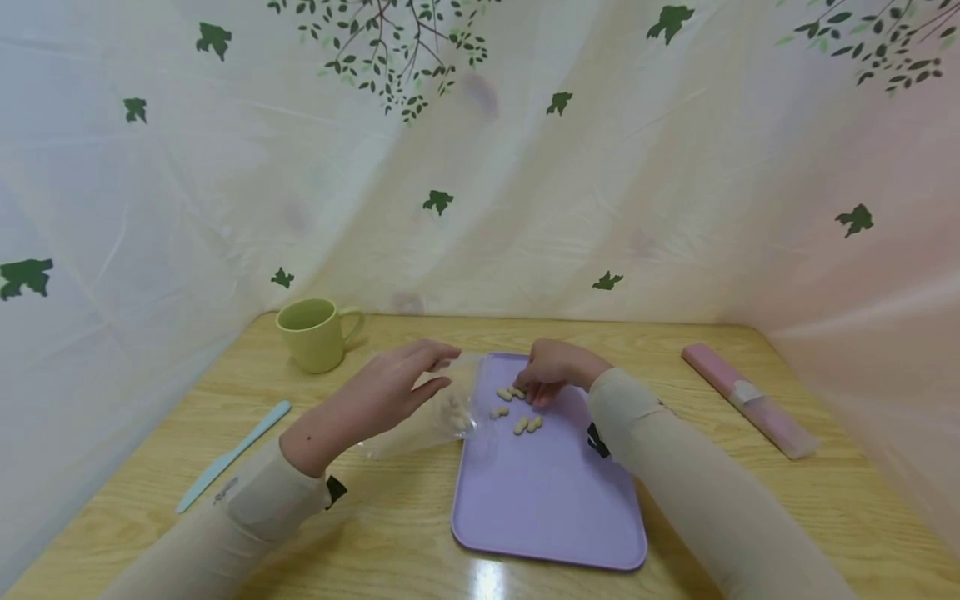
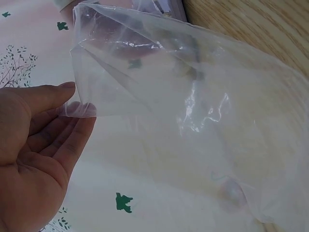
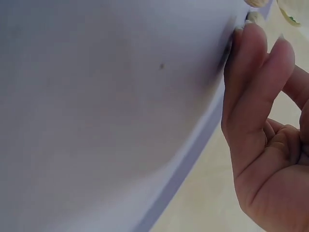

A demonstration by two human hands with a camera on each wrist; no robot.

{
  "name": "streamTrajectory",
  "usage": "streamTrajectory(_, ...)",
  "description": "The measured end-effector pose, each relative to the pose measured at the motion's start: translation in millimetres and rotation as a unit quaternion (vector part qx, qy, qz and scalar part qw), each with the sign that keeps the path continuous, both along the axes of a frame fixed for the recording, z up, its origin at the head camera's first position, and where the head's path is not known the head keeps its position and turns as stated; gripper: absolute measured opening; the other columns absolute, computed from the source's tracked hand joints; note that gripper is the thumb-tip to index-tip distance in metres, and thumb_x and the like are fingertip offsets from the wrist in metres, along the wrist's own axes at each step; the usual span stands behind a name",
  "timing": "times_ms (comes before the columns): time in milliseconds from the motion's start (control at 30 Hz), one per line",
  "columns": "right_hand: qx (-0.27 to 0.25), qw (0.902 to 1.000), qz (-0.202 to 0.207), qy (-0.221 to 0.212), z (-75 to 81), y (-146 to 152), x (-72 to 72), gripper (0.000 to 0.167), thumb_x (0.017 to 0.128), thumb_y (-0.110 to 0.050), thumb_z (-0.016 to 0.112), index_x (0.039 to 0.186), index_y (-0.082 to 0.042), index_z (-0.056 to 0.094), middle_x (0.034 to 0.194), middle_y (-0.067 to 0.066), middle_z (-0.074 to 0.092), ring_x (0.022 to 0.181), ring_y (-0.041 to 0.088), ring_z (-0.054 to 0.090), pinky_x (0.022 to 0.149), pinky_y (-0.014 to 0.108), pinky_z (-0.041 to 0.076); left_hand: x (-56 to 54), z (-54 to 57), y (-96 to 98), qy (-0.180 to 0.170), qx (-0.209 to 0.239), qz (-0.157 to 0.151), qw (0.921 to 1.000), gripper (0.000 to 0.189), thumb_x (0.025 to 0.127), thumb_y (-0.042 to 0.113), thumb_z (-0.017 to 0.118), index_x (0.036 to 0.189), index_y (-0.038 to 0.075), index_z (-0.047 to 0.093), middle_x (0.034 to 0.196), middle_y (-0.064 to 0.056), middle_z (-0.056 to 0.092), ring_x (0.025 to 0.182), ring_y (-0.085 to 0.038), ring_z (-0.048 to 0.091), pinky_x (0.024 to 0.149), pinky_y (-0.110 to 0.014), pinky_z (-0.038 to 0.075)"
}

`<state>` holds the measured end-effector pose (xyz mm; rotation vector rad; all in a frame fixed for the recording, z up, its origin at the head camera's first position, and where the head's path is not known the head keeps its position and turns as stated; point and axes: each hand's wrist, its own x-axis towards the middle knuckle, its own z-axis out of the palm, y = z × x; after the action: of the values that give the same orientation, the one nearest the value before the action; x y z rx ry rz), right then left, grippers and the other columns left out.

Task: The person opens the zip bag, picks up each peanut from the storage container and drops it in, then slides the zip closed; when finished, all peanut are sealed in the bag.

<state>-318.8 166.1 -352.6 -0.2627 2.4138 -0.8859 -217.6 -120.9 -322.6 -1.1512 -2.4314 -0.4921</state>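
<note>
My left hand [image 1: 393, 387] holds the edge of a clear plastic bag [image 2: 193, 140], with the plastic between thumb and fingers in the left wrist view. The bag [image 1: 427, 425] spreads over the table and overlaps the left edge of a lilac tray [image 1: 551, 500]. Several unshelled peanuts [image 1: 528, 425] lie on the tray's upper part. Over them, my right hand [image 1: 558, 371] points its bent fingers down among the peanuts. In the right wrist view, its fingertips [image 3: 253, 36] reach a peanut [image 3: 256, 18] near the tray surface; whether they pinch one is hidden.
A green mug [image 1: 311, 337] stands at the back left. A pale blue knife [image 1: 234, 457] lies left of my left forearm. To the right of the tray is a folded pink item with a light band [image 1: 746, 393]. A leaf-printed curtain [image 1: 510, 250] encloses the table.
</note>
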Motion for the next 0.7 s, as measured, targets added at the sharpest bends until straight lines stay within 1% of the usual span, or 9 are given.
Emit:
streamTrajectory(100,-0.016,0.9998,0.002,0.010,2.8,4,3.3,0.023,0.098,-0.015,0.071,0.086,0.002,0.080,0.071,0.006,0.077,0.053,0.008,0.068,0.060,0.024,0.063,-0.2,-0.1,0.4,0.002,0.001,0.000,1.0000,0.038,0.101,0.012,0.075,0.136,0.004,0.066,0.130,-0.011,0.075,0.110,-0.022,0.078,0.093,-0.041,0.066)
streamTrajectory(233,-0.039,0.9988,0.006,0.029,10.7,13,9.3,0.024,0.100,-0.020,0.071,0.094,0.001,0.080,0.081,0.008,0.081,0.063,0.012,0.074,0.069,0.029,0.066,-0.5,0.0,0.5,0.004,0.004,-0.001,1.0000,0.037,0.101,0.012,0.075,0.136,0.003,0.066,0.130,-0.011,0.076,0.110,-0.022,0.078,0.092,-0.041,0.067)
streamTrajectory(367,-0.076,0.9961,0.012,0.045,22.8,22,16.4,0.028,0.103,-0.023,0.070,0.108,0.003,0.078,0.094,0.011,0.083,0.074,0.015,0.077,0.075,0.032,0.067,-0.6,-0.2,0.4,0.005,0.004,-0.002,1.0000,0.037,0.101,0.012,0.075,0.136,0.003,0.066,0.130,-0.011,0.076,0.110,-0.022,0.079,0.091,-0.040,0.067)
streamTrajectory(467,-0.103,0.9933,0.027,0.045,32.7,26,22.7,0.030,0.104,-0.027,0.069,0.115,0.001,0.077,0.101,0.011,0.082,0.080,0.018,0.079,0.077,0.033,0.068,-1.3,-0.9,0.5,0.005,0.003,-0.001,1.0000,0.037,0.101,0.012,0.075,0.136,0.004,0.066,0.130,-0.011,0.075,0.110,-0.022,0.079,0.091,-0.039,0.067)
streamTrajectory(600,-0.137,0.9885,0.051,0.039,43.8,24,32.8,0.026,0.104,-0.030,0.071,0.113,-0.005,0.076,0.103,0.011,0.082,0.083,0.022,0.080,0.075,0.035,0.068,-2.6,-1.5,1.0,0.002,0.002,0.002,1.0000,0.038,0.100,0.012,0.076,0.136,0.004,0.066,0.130,-0.011,0.076,0.110,-0.021,0.079,0.091,-0.039,0.067)
streamTrajectory(700,-0.156,0.9838,0.080,0.038,49.3,17,42.0,0.026,0.103,-0.031,0.072,0.112,-0.007,0.076,0.102,0.011,0.082,0.081,0.023,0.079,0.071,0.036,0.068,-2.9,-1.1,1.6,0.002,0.006,0.000,1.0000,0.038,0.099,0.011,0.077,0.135,0.004,0.066,0.130,-0.011,0.076,0.109,-0.022,0.079,0.091,-0.039,0.067)
